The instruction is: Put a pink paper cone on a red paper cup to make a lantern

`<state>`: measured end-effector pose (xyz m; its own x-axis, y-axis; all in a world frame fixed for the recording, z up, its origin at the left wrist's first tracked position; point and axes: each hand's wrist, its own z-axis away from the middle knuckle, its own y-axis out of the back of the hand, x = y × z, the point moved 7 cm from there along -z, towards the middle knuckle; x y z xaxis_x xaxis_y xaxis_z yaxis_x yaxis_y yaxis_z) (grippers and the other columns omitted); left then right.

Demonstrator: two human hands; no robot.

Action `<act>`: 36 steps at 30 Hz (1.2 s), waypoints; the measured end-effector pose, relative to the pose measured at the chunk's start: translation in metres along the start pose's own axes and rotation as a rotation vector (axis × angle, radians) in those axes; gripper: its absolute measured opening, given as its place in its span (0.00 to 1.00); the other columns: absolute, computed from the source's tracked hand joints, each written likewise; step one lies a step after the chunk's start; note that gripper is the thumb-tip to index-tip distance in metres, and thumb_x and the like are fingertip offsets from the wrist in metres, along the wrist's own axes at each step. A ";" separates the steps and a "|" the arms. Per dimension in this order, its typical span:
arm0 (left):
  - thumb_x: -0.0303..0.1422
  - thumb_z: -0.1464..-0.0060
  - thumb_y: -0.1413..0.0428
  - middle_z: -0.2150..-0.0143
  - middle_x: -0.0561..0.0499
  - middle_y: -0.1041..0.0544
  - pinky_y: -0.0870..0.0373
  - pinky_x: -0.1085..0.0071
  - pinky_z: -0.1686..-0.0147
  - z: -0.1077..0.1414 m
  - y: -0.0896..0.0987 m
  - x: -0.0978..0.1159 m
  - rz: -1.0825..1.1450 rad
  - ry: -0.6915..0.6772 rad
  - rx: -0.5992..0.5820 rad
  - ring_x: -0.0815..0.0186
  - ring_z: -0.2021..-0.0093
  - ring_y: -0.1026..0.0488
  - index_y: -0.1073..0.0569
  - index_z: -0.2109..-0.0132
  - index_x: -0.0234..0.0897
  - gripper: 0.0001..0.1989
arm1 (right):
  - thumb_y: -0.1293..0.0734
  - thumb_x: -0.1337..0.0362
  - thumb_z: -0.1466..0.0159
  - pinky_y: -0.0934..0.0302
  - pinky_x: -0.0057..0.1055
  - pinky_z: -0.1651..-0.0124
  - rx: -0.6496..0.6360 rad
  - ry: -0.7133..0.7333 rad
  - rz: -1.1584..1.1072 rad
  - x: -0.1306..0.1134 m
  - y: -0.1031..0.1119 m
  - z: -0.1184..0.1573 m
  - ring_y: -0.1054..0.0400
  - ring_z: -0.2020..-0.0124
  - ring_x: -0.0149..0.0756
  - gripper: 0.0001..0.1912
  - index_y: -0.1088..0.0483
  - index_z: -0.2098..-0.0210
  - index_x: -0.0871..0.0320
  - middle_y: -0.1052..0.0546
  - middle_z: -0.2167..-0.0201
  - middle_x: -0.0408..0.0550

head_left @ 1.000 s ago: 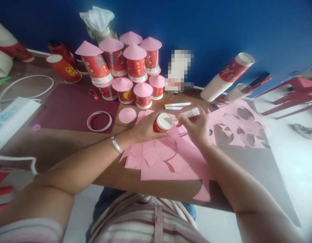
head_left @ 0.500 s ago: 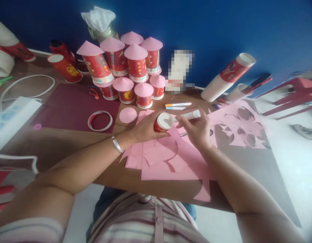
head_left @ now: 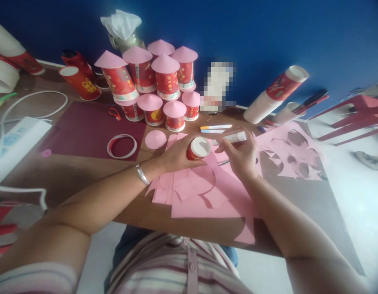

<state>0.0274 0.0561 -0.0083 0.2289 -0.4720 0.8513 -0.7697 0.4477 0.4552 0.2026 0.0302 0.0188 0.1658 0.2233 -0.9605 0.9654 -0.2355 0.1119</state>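
My left hand [head_left: 179, 154] is wrapped round a small red paper cup [head_left: 200, 148], its white round end tilted up towards me. Just right of the cup, my right hand [head_left: 241, 157] grips a white glue stick [head_left: 234, 138] between thumb and fingers. The stick's tip points at the cup's rim, with a small gap between them. Beneath both hands lie pink paper sheets [head_left: 213, 200] with curved cuts. A pink paper disc [head_left: 155, 139] is left of the cup, and two markers [head_left: 215, 127] lie beyond it.
Several red cups with pink cone roofs [head_left: 166, 79] stand at the back. A white-and-red ring [head_left: 121, 146] rests on the dark red sheet [head_left: 84, 130]. Cut pink scraps [head_left: 289, 151] and stacked cups [head_left: 276, 94] are at right, a power strip [head_left: 20, 147] at left.
My right hand has drawn the glue stick slightly right, away from the cup's rim. My left hand still holds the cup in nearly the same place.
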 end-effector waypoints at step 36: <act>0.37 0.50 0.31 0.45 0.42 0.21 0.23 0.53 0.47 0.000 -0.006 -0.006 0.025 0.033 -0.086 0.50 0.46 0.22 0.30 0.45 0.38 0.28 | 0.19 0.53 0.44 0.34 0.34 0.76 -0.228 -0.059 0.296 -0.006 -0.014 -0.027 0.26 0.78 0.38 0.19 0.30 0.71 0.54 0.23 0.78 0.42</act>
<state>0.0302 0.0566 -0.0163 0.2308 -0.4351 0.8703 -0.7218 0.5233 0.4530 0.1940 0.0578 0.0296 0.4389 0.1204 -0.8904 0.8985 -0.0631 0.4344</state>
